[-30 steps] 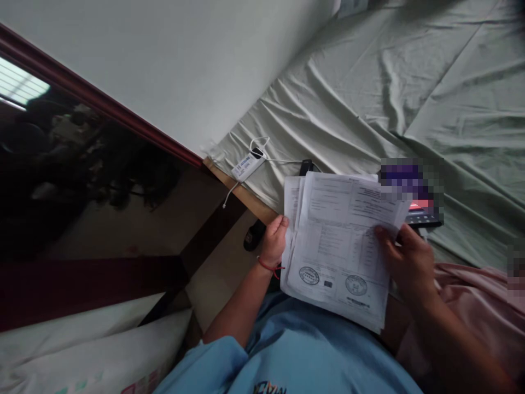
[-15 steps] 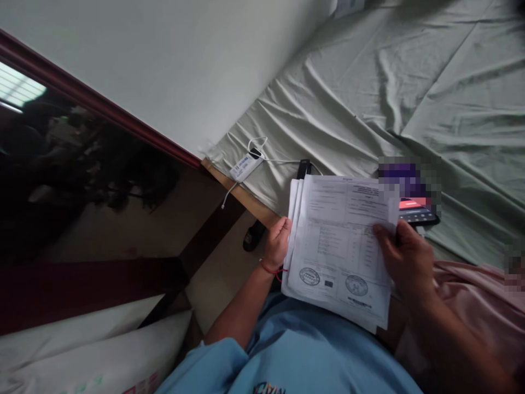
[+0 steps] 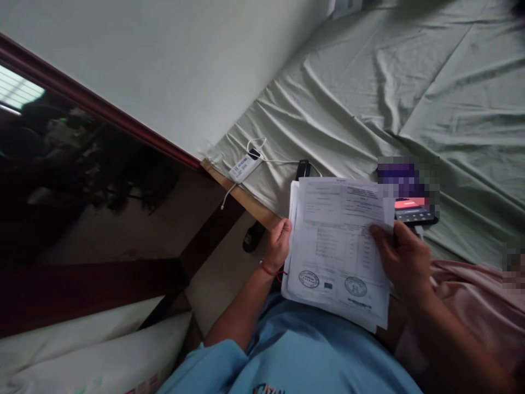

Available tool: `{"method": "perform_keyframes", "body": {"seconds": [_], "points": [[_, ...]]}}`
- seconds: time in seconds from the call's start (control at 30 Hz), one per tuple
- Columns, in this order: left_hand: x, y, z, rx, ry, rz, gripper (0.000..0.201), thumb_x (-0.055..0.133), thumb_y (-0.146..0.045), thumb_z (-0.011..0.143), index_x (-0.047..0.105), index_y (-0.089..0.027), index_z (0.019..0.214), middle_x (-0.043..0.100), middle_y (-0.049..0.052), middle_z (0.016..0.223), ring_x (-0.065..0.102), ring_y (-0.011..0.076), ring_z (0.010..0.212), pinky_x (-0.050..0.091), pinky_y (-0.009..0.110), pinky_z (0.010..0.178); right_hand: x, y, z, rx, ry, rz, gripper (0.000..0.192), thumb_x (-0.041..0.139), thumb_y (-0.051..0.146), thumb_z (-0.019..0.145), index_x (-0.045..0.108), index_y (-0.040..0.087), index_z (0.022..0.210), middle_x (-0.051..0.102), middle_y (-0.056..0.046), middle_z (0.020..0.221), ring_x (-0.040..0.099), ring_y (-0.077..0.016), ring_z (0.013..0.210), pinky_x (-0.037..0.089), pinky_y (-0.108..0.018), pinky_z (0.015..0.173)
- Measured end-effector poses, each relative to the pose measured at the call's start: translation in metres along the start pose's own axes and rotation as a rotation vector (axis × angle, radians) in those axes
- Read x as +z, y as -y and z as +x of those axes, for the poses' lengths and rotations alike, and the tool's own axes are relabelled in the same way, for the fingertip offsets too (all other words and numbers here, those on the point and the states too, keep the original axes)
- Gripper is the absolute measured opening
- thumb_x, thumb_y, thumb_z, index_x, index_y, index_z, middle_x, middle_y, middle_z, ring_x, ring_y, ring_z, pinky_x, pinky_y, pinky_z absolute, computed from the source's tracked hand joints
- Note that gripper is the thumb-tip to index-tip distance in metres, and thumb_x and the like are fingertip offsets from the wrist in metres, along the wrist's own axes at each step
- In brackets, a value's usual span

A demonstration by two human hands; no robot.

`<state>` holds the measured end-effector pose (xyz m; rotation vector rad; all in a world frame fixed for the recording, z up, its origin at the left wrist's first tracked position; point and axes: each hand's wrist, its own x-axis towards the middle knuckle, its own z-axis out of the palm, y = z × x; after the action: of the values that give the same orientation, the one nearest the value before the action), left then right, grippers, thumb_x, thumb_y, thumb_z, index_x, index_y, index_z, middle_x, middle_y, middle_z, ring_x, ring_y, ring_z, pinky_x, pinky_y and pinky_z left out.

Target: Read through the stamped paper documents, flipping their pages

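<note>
- Left hand (image 3: 279,241) grips the left edge of the papers (image 3: 340,246), fingers curled round the sheaf.
- Right hand (image 3: 404,260) grasps the right edge, thumb on the top sheet.
- Papers held over the lap, just off the bed's (image 3: 410,82) near edge; two round stamps low on the top sheet.
- Phone (image 3: 414,210) lies on the bed just behind the papers' right corner.
- White charger (image 3: 245,166) with cable sits at the bed's corner by the wall.

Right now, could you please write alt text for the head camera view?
Both hands hold a stack of white printed papers: left hand at its left edge, right hand at its right, above a pale green bedsheet.
</note>
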<state>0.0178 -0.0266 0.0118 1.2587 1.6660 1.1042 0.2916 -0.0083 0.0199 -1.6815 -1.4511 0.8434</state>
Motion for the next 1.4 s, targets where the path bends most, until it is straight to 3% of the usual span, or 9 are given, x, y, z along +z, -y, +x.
{"method": "perform_keyframes", "body": {"seconds": [0.5, 0.8, 0.93, 1.03, 1.4], "points": [[0.002, 0.000, 0.003, 0.049, -0.018, 0.075, 0.056, 0.050, -0.068, 0.094, 0.053, -0.018, 0.070, 0.050, 0.001, 0.067, 0.045, 0.0150, 0.066, 0.035, 0.029, 0.065, 0.000, 0.001, -0.001, -0.009, 0.003, 0.014, 0.030, 0.060, 0.051, 0.091, 0.068, 0.022, 0.093, 0.064, -0.001, 0.068, 0.056, -0.0182, 0.058, 0.041, -0.031, 0.054], [0.002, 0.001, 0.002, 0.078, -0.011, 0.148, 0.052, 0.043, -0.063, 0.099, 0.048, -0.018, 0.073, 0.047, 0.000, 0.068, 0.042, 0.0133, 0.065, 0.033, 0.028, 0.063, 0.001, -0.002, -0.002, -0.001, -0.012, 0.018, 0.033, 0.060, 0.054, 0.092, 0.068, 0.022, 0.095, 0.066, -0.001, 0.071, 0.058, -0.0179, 0.059, 0.044, -0.030, 0.055], [0.002, 0.000, 0.003, 0.053, -0.058, 0.129, 0.053, 0.045, -0.062, 0.099, 0.041, -0.019, 0.069, 0.038, -0.002, 0.065, 0.037, 0.0122, 0.063, 0.030, 0.028, 0.061, 0.001, -0.004, 0.001, -0.004, -0.072, 0.015, 0.034, 0.059, 0.054, 0.093, 0.070, 0.022, 0.101, 0.072, -0.004, 0.083, 0.064, -0.0184, 0.065, 0.046, -0.031, 0.060], [0.002, -0.001, 0.005, 0.043, -0.075, 0.071, 0.053, 0.048, -0.062, 0.097, 0.039, -0.019, 0.067, 0.037, -0.002, 0.065, 0.035, 0.0120, 0.063, 0.030, 0.027, 0.060, 0.001, -0.004, 0.003, -0.015, -0.129, -0.029, 0.030, 0.061, 0.050, 0.092, 0.071, 0.022, 0.096, 0.072, -0.004, 0.081, 0.064, -0.0186, 0.067, 0.046, -0.031, 0.063], [0.004, 0.014, 0.010, -0.021, -0.026, -0.138, 0.038, 0.055, -0.050, 0.096, 0.060, -0.017, 0.078, 0.057, 0.001, 0.074, 0.048, 0.0142, 0.070, 0.038, 0.025, 0.065, 0.000, -0.002, 0.002, -0.010, -0.031, 0.003, 0.023, 0.062, 0.043, 0.092, 0.070, 0.022, 0.090, 0.069, -0.002, 0.072, 0.060, -0.0162, 0.062, 0.042, -0.028, 0.058]]}}
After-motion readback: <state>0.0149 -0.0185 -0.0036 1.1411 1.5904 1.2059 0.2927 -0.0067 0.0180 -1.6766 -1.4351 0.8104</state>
